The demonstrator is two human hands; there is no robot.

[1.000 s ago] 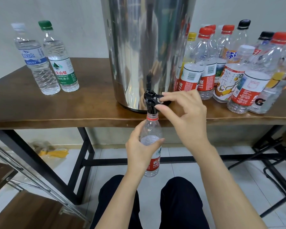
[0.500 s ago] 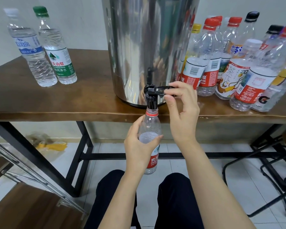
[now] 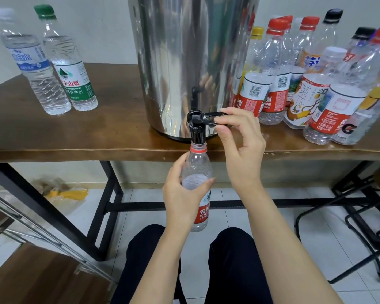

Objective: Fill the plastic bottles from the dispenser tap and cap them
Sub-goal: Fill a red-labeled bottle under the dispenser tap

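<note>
We grip the clear plastic bottle with the red label [image 3: 198,170] in our left hand [image 3: 182,198], fingers and thumb curled round its middle. It stands upright, uncapped, its red-ringed neck right under the black tap spout [image 3: 196,130] at the foot of the tall, shiny steel dispenser drum [image 3: 191,62]. Inside the bottle a pale water surface shows at about the height of our thumb. Our right hand [image 3: 242,150] pinches the black tap lever [image 3: 211,116] between thumb and forefinger; the lever points to the right of the spout, and the other fingers curl loosely below it.

The dispenser stands near the front edge of a brown wooden table with black metal legs [image 3: 75,137]. Well to the left of the dispenser we see two full, capped clear bottles side by side, one with a white cap and blue label [image 3: 34,66], one with a green cap and green-and-white label [image 3: 70,69]. Just right of the dispenser crowds a cluster of clear capped bottles [image 3: 312,88] with red, yellow, black and white caps. Below the dispenser, under the table edge, our knees in dark trousers [image 3: 233,260] frame the bottle. On the tiled floor below and left of the dispenser lies a crumpled yellow wrapper [image 3: 68,193].
</note>
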